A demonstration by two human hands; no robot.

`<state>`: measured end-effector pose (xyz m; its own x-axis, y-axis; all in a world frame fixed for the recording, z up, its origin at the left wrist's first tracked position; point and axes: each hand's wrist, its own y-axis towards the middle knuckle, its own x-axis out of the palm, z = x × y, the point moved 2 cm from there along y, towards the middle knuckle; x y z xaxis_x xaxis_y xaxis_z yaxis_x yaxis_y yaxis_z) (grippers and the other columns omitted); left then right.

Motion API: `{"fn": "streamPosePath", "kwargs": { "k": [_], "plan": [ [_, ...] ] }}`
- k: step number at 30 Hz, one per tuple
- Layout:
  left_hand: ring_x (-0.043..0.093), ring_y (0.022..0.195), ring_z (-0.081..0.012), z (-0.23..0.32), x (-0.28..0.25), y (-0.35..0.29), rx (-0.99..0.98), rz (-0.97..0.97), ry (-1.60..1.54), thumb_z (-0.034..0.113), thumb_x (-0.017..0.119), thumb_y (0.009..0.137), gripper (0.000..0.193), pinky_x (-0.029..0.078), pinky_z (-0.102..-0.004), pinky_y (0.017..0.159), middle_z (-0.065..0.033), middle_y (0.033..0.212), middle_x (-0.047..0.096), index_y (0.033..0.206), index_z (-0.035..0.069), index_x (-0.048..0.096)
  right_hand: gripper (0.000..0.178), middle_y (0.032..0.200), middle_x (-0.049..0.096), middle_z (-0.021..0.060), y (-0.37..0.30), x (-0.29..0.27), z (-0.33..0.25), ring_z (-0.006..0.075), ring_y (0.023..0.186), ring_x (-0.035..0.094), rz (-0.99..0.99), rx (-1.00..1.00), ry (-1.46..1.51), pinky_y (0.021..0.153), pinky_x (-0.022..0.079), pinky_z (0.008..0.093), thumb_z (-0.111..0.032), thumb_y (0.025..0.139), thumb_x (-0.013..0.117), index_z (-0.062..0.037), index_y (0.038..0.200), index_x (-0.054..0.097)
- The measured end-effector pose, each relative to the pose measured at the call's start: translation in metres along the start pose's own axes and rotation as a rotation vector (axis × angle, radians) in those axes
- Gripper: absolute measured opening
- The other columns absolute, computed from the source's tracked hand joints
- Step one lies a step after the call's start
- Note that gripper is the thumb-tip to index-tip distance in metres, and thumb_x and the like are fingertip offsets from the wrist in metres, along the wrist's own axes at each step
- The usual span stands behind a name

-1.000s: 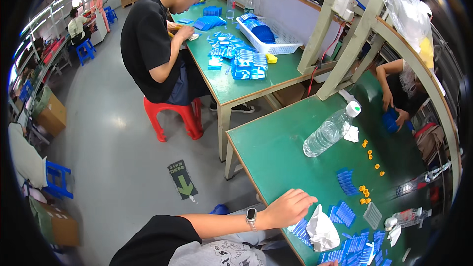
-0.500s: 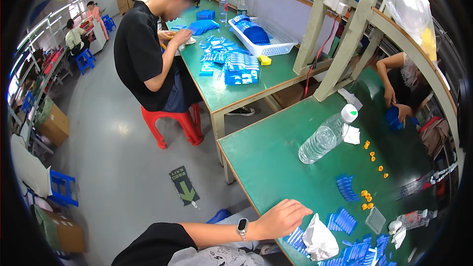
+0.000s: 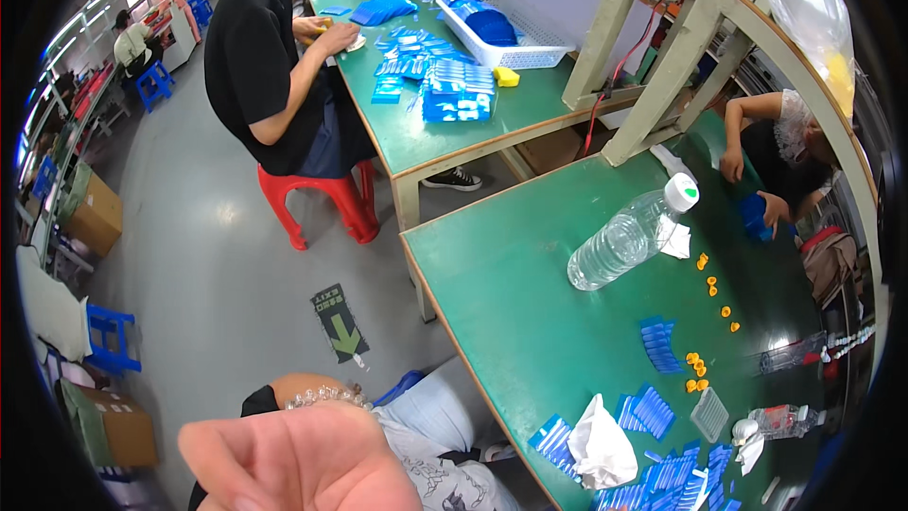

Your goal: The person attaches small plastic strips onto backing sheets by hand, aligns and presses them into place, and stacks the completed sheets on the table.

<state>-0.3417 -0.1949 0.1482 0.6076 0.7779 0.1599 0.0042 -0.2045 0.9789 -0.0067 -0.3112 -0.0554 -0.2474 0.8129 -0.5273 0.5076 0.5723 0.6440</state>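
My left hand [image 3: 303, 464] is raised close to the camera at the lower edge, palm turned toward me. The palm looks bare and the hand fairly open; one digit bends at the left, while the other fingers are largely cut off. A beaded band [image 3: 326, 396] circles the wrist behind it. My right hand is out of view. To the right, on the green table [image 3: 511, 255], lie a crumpled white tissue [image 3: 601, 445], sheets of slim blue strips [image 3: 648, 412], a loose blue pile [image 3: 662, 483] and several small orange-yellow pieces [image 3: 697, 364].
A clear bottle [image 3: 610, 246] stands mid-table; a smaller bottle [image 3: 785, 421] lies near a grey ridged piece [image 3: 709, 414]. One co-worker [image 3: 260, 66] sits on a red stool [image 3: 317, 203]; another person [image 3: 780, 147] handles a blue item at the right. Wooden posts [image 3: 686, 76] rise between the tables.
My left hand has left its place beside the tissue at the table edge and come back, up close to the camera. The view has shifted slightly. The person at the right has moved their hands.
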Motion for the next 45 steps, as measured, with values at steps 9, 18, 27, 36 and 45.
{"fn": "streamPosePath", "kwargs": {
  "k": [9,18,27,36,45],
  "plan": [
    [0.049,0.084,-0.0022,0.014,-0.005,0.014,-0.195,0.079,0.041,0.005,0.057,0.086,0.03,0.03,-0.0314,0.087,0.0222,0.09,0.053,0.083,0.034,0.061,0.022,0.096,0.055,0.0149,-0.005,0.008,0.0,0.023,0.077,0.051,0.019,-0.045,0.054,0.066,0.044,0.0319,-0.012,0.09,0.061,0.0034,0.105,0.059],
    [0.057,0.076,-0.0161,-0.011,-0.015,-0.038,-0.329,-0.373,-0.286,0.007,0.075,0.067,0.025,0.045,-0.0305,0.074,-0.0074,0.102,0.068,0.091,0.011,0.07,0.023,0.094,0.055,0.0151,-0.001,0.012,-0.021,0.0246,0.079,0.051,-0.047,0.062,0.19,0.071,0.044,0.034,-0.015,0.091,0.06,0.0029,0.104,0.057],
    [0.057,0.095,-0.0247,-0.009,0.059,-0.191,-0.57,-0.736,-0.146,-0.003,0.062,0.07,0.036,0.045,-0.0429,0.091,-0.0054,0.104,0.06,0.104,0.009,0.063,0.025,0.099,0.055,0.0162,0.0,0.024,-0.032,0.0254,0.085,0.053,-0.083,-0.058,0.233,0.075,0.044,0.0345,-0.014,0.09,0.061,0.0035,0.108,0.057],
    [0.057,0.096,-0.0264,-0.006,0.066,-0.198,-0.704,-0.812,-0.112,0.004,0.062,0.077,0.03,0.045,-0.0394,0.087,-0.0078,0.1,0.061,0.107,0.007,0.062,0.027,0.101,0.057,0.0167,-0.004,0.024,-0.02,0.0254,0.087,0.056,-0.148,-0.096,0.205,0.075,0.047,0.0335,-0.01,0.089,0.062,0.0044,0.111,0.056],
    [0.058,0.094,-0.0265,-0.003,0.064,-0.198,-0.71,-0.837,-0.088,0.005,0.062,0.078,0.027,0.045,-0.0388,0.086,-0.008,0.098,0.062,0.105,0.007,0.062,0.021,0.101,0.057,0.0163,-0.005,0.019,-0.014,0.0235,0.09,0.058,-0.163,-0.099,0.254,0.078,0.048,0.0324,-0.003,0.091,0.058,0.0052,0.11,0.056]
  ]
}}
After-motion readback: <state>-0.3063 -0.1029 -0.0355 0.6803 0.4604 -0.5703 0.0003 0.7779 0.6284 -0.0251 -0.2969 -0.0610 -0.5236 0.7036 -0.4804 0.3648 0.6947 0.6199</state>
